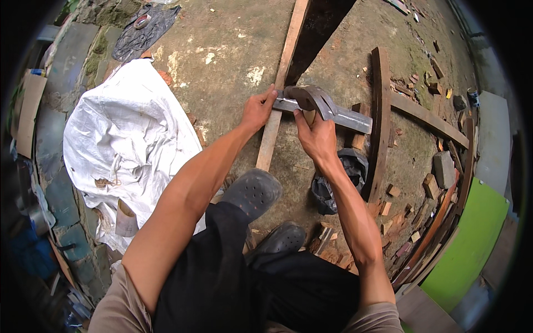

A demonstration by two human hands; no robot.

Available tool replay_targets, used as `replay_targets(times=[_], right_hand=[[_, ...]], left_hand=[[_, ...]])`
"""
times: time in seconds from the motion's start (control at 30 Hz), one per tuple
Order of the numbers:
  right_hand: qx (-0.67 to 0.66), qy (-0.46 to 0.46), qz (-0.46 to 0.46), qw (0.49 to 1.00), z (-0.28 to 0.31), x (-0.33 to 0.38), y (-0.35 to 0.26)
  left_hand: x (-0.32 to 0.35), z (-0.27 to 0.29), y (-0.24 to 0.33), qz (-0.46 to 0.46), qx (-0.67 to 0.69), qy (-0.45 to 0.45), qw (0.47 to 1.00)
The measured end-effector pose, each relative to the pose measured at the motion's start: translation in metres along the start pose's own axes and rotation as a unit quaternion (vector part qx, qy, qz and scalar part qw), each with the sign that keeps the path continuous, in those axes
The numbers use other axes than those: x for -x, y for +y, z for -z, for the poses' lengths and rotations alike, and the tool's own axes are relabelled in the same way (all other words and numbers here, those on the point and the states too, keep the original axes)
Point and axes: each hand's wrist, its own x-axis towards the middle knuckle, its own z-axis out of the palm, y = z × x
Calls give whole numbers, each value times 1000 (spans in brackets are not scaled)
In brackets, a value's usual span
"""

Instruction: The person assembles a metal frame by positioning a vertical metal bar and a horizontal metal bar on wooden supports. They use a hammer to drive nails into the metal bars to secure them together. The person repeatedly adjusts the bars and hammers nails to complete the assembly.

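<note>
No legible txt, nos. or signs anywhere in view. Small can (473,97), far R: blue & pale bands, prob. a label, too small to read. Brown sheet (126,218) on the white sack (133,133), L: any print too blurry to make out. Metal bar (352,120), ctr: pale streaks along it, can't tell if marks or writing. Tape roll (142,21) on the blk plastic (133,41), top L: any lettering too small to tell.
</note>
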Motion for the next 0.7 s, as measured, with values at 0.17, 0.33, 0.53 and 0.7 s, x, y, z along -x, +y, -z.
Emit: replay_targets(times=[0.17,0.33,0.53,0.7], right_hand=[[-159,121,23,979,5,8,-25],[54,-2,-138,989,-13,2,8],[-82,43,-120,988,6,7,4],[-296,-6,-194,935,-5,15,-4]], left_hand=[[1,-2,-3,-28,18,14,999],[0,-2,4,20,13,-15,1000],[-1,-5,-9,-25,7,16,1000],[-3,-4,-11,-50,-2,26,998]])
